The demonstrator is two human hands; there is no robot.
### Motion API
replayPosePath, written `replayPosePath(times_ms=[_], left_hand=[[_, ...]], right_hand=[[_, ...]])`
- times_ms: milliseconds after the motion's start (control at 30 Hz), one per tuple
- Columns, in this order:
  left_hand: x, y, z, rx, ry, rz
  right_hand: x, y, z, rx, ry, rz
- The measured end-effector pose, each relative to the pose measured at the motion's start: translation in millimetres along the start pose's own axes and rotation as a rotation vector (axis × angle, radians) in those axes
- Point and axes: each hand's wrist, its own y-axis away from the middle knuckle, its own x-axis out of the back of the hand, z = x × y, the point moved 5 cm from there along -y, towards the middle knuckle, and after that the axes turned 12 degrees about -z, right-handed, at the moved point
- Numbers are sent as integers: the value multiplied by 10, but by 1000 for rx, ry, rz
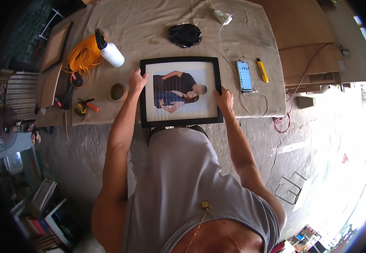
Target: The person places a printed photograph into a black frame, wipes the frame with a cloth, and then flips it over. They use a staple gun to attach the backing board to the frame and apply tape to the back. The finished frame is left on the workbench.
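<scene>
A black picture frame (179, 60) with a white mat lies face up at the table's near edge. Behind its front sits a photo (175, 92) of two people in dark clothes, turned sideways to me. My left hand (138, 80) is closed on the frame's left side, its thumb over the front edge. On the opposite side my right hand (225, 102) grips the border lower down, fingers mostly round the outer edge. The frame's near edge reaches slightly past the table edge, close to my body.
A cloth-covered table (136, 38) bears a black cloth bundle (184, 34), white spray bottle (113, 55), orange cord coil (84, 55), cup (118, 91), tape measure (80, 108), plugged-in phone (244, 76) and yellow cutter (262, 70). A white cable runs to a power strip (222, 17).
</scene>
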Motion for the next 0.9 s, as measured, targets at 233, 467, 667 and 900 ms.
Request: replayPosePath(times_ms=[233, 467, 667, 900], left_hand=[[-41, 71, -97, 75, 12, 0], [-185, 1304, -208, 136, 52, -25], [-216, 2218, -89, 290, 277, 92], [-796, 2419, -357, 701, 1386, 31]], right_hand=[[73, -1, -84, 38, -31, -169], [-9, 643, 373, 106, -152, -195], [-28, 929, 463, -78, -271, -155], [-504, 1058, 676, -431, -1187, -79]])
